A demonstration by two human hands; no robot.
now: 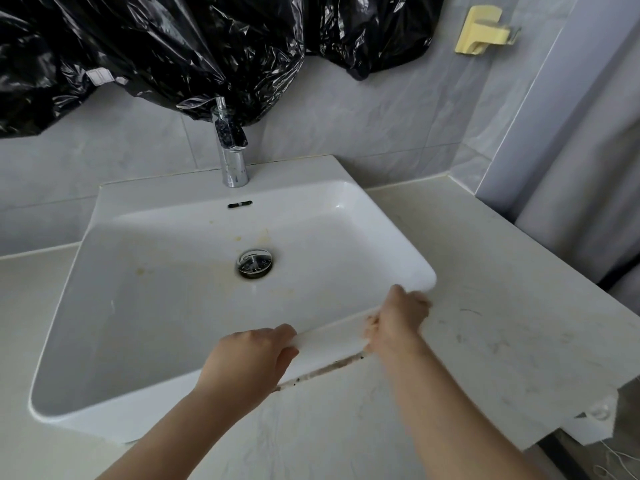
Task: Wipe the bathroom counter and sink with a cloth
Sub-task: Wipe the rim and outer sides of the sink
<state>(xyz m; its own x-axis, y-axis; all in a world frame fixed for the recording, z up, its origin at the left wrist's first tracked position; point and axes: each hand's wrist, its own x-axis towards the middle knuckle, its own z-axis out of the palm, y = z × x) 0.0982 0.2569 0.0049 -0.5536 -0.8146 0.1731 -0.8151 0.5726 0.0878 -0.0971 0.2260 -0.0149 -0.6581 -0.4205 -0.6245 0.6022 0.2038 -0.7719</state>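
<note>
Pale counter (pixel 346 427) lies nearest you. Your left hand (pixel 249 355) curls its fingers over the front rim of the white sink (pixel 156 306). Your right hand (pixel 398 317), blurred, sits at the rim's near right corner, and its grip cannot be told. Beyond are the drain (pixel 255 264), chrome faucet (pixel 233 150) and black plastic sheeting (pixel 138 46).

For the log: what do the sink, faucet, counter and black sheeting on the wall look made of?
Sink: glossy white ceramic, probably; smooth with soft highlights. Faucet: chromed metal, mirror-like reflections. Counter: pale stone or stone-look composite, matte, faintly veined; can't tell which. Black sheeting: thin plastic film, crinkled and shiny.
</note>
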